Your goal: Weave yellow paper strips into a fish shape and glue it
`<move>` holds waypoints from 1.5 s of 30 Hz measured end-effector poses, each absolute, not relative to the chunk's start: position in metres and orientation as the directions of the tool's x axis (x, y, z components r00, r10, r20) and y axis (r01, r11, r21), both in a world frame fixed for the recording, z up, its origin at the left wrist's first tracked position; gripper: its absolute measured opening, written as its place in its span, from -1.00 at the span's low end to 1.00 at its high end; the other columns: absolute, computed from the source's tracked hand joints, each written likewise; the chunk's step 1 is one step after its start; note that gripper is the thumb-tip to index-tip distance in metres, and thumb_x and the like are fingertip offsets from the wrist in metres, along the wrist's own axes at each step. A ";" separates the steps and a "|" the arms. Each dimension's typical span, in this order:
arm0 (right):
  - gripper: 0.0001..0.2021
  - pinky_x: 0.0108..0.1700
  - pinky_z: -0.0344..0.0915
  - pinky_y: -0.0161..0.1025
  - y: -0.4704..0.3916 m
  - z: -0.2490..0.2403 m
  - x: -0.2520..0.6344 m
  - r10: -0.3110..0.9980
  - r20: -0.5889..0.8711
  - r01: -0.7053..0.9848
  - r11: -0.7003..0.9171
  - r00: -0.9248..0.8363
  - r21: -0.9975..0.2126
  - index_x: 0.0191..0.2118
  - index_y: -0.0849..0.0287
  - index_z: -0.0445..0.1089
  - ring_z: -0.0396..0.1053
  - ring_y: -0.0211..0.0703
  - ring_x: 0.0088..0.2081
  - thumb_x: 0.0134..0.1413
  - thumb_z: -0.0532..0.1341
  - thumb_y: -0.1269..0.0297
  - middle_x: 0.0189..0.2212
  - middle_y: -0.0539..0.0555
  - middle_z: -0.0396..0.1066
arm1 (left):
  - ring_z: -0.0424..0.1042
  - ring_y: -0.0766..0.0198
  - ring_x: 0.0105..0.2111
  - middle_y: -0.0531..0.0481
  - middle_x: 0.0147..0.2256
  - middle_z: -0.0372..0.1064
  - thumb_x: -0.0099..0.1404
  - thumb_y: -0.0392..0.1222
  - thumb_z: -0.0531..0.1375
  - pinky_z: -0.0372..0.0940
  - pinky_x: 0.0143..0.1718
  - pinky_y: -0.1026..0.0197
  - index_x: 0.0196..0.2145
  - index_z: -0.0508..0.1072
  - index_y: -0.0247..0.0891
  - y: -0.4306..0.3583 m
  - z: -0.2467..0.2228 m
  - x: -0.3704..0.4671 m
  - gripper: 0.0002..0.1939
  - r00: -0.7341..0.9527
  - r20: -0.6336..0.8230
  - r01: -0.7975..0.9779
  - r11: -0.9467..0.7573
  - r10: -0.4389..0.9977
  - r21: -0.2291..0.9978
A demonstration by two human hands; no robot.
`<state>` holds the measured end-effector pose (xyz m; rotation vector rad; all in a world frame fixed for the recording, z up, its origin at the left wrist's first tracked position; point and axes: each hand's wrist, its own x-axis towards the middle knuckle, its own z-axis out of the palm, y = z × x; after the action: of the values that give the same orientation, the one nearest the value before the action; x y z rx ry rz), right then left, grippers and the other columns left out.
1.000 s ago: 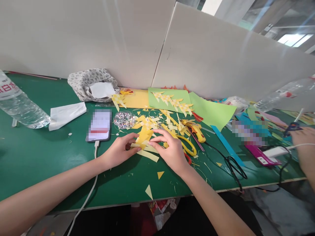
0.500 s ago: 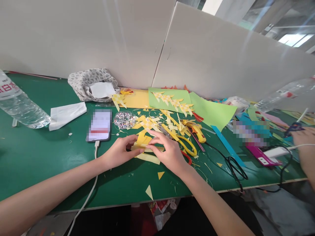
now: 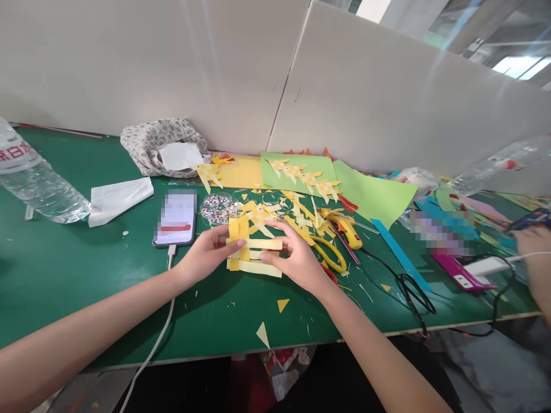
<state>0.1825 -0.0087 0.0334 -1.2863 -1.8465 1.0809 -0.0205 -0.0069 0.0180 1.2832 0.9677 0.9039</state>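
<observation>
Both my hands hold up a woven piece of yellow paper strips [image 3: 251, 248] just above the green table [image 3: 64, 269]. My left hand [image 3: 205, 255] pinches its left side, where two darker yellow strips stand upright. My right hand [image 3: 297, 257] grips the right ends of the two pale horizontal strips. Behind them lies a heap of yellow paper scraps [image 3: 284, 212]. Yellow-handled scissors [image 3: 329, 255] lie just right of my right hand.
A phone [image 3: 176, 217] on a white cable, a round box of googly eyes [image 3: 217, 207], a yellow glue gun [image 3: 342, 223], green paper [image 3: 370, 195] with woven fish, a water bottle [image 3: 38, 183], a tissue [image 3: 118, 198]. Another person's hand [image 3: 531, 246] works at the far right. White boards stand behind.
My hands have lifted the crossed yellow strips off the table and turned them upright toward me. The hand at the far right has shifted slightly.
</observation>
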 end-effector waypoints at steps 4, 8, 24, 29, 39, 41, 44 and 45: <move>-0.46 -0.17 0.40 -0.13 -0.009 0.035 0.184 0.948 0.037 0.401 0.169 -0.316 -0.900 0.10 0.00 0.12 0.46 -0.12 -0.25 -0.03 0.25 0.24 -0.36 0.01 0.45 | 0.47 0.22 -0.21 -0.04 -0.19 0.47 0.17 -0.08 0.18 0.38 -0.18 0.19 -0.14 0.36 -0.27 -0.006 0.017 -0.022 -0.68 0.340 -0.065 -0.038 0.083 0.938 0.996; -0.43 -0.21 0.42 -0.15 -0.010 0.033 0.182 0.940 -0.007 0.356 0.123 -0.341 -0.926 0.11 0.01 0.10 0.45 -0.10 -0.23 -0.05 0.26 0.19 -0.25 0.06 0.45 | 0.48 0.23 -0.24 -0.03 -0.20 0.48 0.18 -0.09 0.17 0.39 -0.18 0.18 -0.12 0.34 -0.26 -0.006 0.017 -0.023 -0.67 0.339 -0.055 -0.060 0.080 0.939 0.995; -0.27 -0.18 0.41 -0.05 -0.011 0.035 0.182 0.917 -0.132 0.451 0.057 -0.377 -0.891 0.17 -0.08 0.04 0.43 -0.02 -0.18 -0.15 0.34 0.24 -0.14 0.07 0.40 | 0.47 0.19 -0.22 -0.09 -0.17 0.47 0.16 -0.10 0.19 0.38 -0.20 0.16 -0.17 0.37 -0.30 -0.007 0.016 -0.021 -0.69 0.341 -0.042 -0.046 0.061 0.939 0.997; -0.28 -0.21 0.40 -0.04 -0.006 0.031 0.192 0.919 -0.089 0.429 0.093 -0.385 -0.899 0.18 -0.07 -0.01 0.44 -0.06 -0.28 -0.11 0.30 0.28 -0.31 0.03 0.44 | 0.49 0.24 -0.28 -0.03 -0.23 0.49 0.16 -0.12 0.20 0.39 -0.27 0.24 -0.26 0.40 -0.28 -0.007 0.017 -0.022 -0.78 0.317 -0.035 -0.014 0.041 0.948 0.999; -0.53 0.09 0.17 -0.06 -0.011 0.052 0.189 0.902 0.107 0.417 0.295 -0.418 -0.860 0.05 0.02 0.21 0.26 -0.08 0.05 -0.02 0.24 0.16 -0.01 0.07 0.34 | 0.49 0.20 -0.25 -0.07 -0.21 0.49 0.16 -0.10 0.19 0.39 -0.22 0.17 -0.13 0.37 -0.30 -0.008 0.012 -0.017 -0.66 0.365 -0.050 -0.055 0.075 0.930 0.996; -0.56 0.05 0.21 -0.06 -0.013 0.053 0.185 0.903 0.089 0.442 0.289 -0.420 -0.849 0.00 0.03 0.26 0.32 -0.08 0.00 -0.04 0.25 0.13 -0.09 0.06 0.41 | 0.48 0.19 -0.24 -0.09 -0.19 0.48 0.16 -0.11 0.19 0.38 -0.23 0.18 -0.11 0.37 -0.31 -0.010 0.013 -0.015 -0.65 0.371 -0.045 -0.059 0.072 0.928 0.996; -0.66 -0.05 0.30 -0.12 -0.013 0.049 0.181 0.922 0.100 0.489 0.288 -0.375 -0.823 -0.11 0.05 0.37 0.39 -0.08 -0.11 -0.07 0.27 0.15 -0.21 0.04 0.47 | 0.48 0.19 -0.23 -0.09 -0.17 0.47 0.16 -0.12 0.19 0.38 -0.24 0.20 -0.12 0.38 -0.31 -0.012 0.016 -0.013 -0.66 0.371 -0.063 -0.053 0.088 0.926 0.995; -0.73 -0.10 0.33 -0.15 -0.012 0.047 0.180 0.930 0.114 0.506 0.290 -0.351 -0.812 -0.18 0.06 0.40 0.42 -0.10 -0.16 -0.07 0.27 0.18 -0.26 0.02 0.49 | 0.48 0.19 -0.23 -0.09 -0.17 0.47 0.16 -0.12 0.19 0.37 -0.24 0.21 -0.13 0.38 -0.30 -0.013 0.017 -0.012 -0.67 0.375 -0.075 -0.052 0.102 0.924 0.993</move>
<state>0.1802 -0.0120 0.0468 -1.2791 -1.9717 0.9255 -0.0123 -0.0127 0.0171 1.2505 0.9181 0.8951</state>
